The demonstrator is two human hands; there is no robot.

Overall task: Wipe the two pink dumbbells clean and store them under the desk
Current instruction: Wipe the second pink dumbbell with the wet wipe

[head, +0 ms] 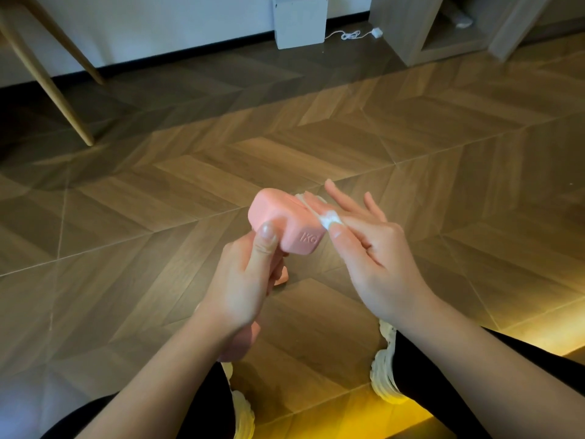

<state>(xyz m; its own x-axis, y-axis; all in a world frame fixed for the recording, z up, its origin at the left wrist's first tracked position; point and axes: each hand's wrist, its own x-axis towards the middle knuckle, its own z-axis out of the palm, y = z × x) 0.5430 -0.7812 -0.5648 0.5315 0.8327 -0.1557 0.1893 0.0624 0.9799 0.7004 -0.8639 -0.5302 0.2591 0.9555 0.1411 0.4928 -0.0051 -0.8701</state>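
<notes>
Dumbbell (285,223) held upright above the floor (158,191), upper pink head at frame centre, stamped "IKC" on the near corner face. Left hand (243,280) wrapped shut around the handle just below that head, thumb pressed flat against the head's near side. Handle itself hidden inside the fist. Lower head only partly seen: a pink patch past the knuckles, another blurred pink lump under the left wrist; cannot tell whether that lump belongs to the same dumbbell or a second one.

Right hand (376,258) beside the head on its right, thumb and forefinger pinched on a small white wipe (329,218), other fingers spread and lifted clear. Wipe touching the head's right edge, a further white fold showing behind the head's far side. Most of the wipe bunched and hard to make out.

Both forearms bare, entering from the bottom edge. Dark trousers and pale shoes (384,372) below, partly covered by the arms and cut off by the frame. Yellow glow along the lower right floor. Wooden legs (47,87) at upper left, tops out of frame. White box (299,22) against the far wall, cable (351,34) beside it, shelf unit at upper right cropped.
</notes>
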